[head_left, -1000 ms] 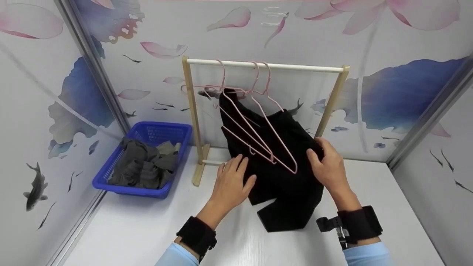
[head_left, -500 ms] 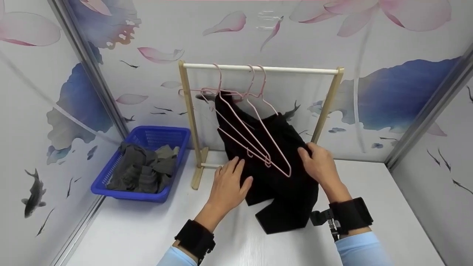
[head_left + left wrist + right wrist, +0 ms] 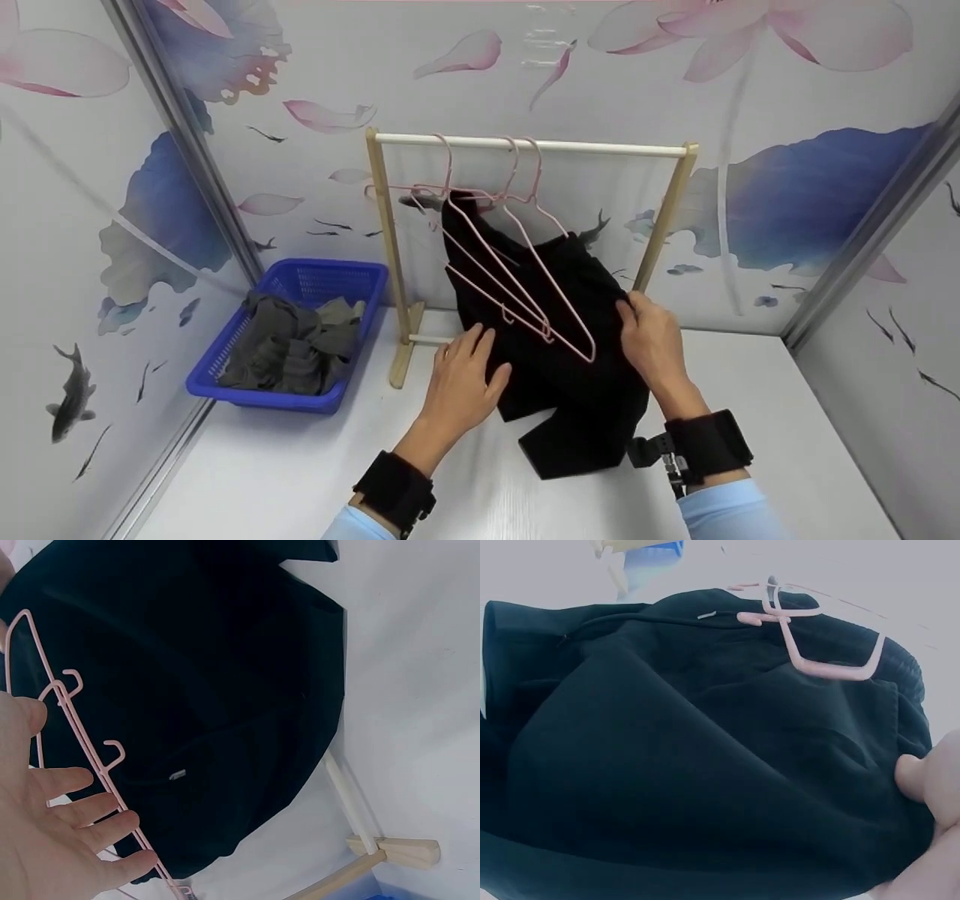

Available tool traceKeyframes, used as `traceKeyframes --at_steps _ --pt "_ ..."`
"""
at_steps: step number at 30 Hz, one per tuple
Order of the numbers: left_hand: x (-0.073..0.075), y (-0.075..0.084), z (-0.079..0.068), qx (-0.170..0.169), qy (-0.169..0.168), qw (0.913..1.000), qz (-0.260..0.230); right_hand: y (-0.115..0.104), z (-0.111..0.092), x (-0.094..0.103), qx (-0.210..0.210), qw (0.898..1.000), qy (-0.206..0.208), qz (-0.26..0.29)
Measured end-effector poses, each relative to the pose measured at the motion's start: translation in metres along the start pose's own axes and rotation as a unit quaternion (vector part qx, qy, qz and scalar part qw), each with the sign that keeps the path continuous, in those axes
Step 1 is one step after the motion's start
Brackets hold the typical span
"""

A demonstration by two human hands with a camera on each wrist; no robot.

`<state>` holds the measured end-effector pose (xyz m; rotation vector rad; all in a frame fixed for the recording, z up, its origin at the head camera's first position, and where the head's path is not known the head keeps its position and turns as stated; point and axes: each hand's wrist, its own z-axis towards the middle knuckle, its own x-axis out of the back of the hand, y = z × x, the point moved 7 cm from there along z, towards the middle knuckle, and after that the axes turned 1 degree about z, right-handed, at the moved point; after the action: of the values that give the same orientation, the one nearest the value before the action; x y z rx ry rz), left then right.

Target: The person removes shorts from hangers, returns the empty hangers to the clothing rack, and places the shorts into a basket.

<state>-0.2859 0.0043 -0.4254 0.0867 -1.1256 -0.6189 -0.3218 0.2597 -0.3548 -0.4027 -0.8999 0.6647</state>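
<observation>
Leftmost, blue basket (image 3: pixel 285 402) of grey clothes (image 3: pixel 292 345), well apart from the work; best left alone. Next, wooden rack (image 3: pixel 388 232), left post just behind the left hand (image 3: pixel 461 379). Left hand open, fingers fairly straight and slightly spread, nothing in grasp, at the left edge of the black garment (image 3: pixel 574 390); contact: cannot tell. By judgement, settling the garment about the pink hangers (image 3: pixel 832 673). On this side, steady lightly with the fingertips, rather than push; keep clear of the slanting wires.

Middle: garment hanging below the rack's top bar, behind the hangers' crossed lower wires, lower end near the tabletop (image 3: pixel 757 382). Bearing hanger: cannot tell. Mind the small wire hooks, liable to snag.

Right: right hand (image 3: pixel 655 345) closed in a pinch on the garment's right edge, thumb on the near face. Hold close to the edge, draw outward gently and evenly; avoid tugging, for fear of sliding the hangers along the bar.

Against one second ago: view shifted slightly; basket, left hand and hang of the garment much the same; right thumb tip seemingly nearer the index finger, pinch tighter-looking.
</observation>
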Motion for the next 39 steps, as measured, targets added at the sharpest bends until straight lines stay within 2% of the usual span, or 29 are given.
traceKeyframes --at_steps 15,22,34,39 --pt "0.002 -0.004 -0.004 -0.001 0.014 0.9998 -0.015 0.005 -0.005 0.022 0.014 0.993 0.113 -0.005" --pt "0.005 -0.005 -0.006 0.002 0.015 0.9998 -0.008 0.007 -0.006 0.034 0.014 0.991 0.130 0.001" --pt "0.006 -0.011 -0.012 0.008 0.021 0.9997 -0.004 0.021 -0.018 0.052 0.043 0.984 0.175 0.007" --pt "0.005 -0.014 -0.013 0.014 0.015 0.9998 0.001 0.029 -0.024 0.055 0.035 0.983 0.183 0.004"
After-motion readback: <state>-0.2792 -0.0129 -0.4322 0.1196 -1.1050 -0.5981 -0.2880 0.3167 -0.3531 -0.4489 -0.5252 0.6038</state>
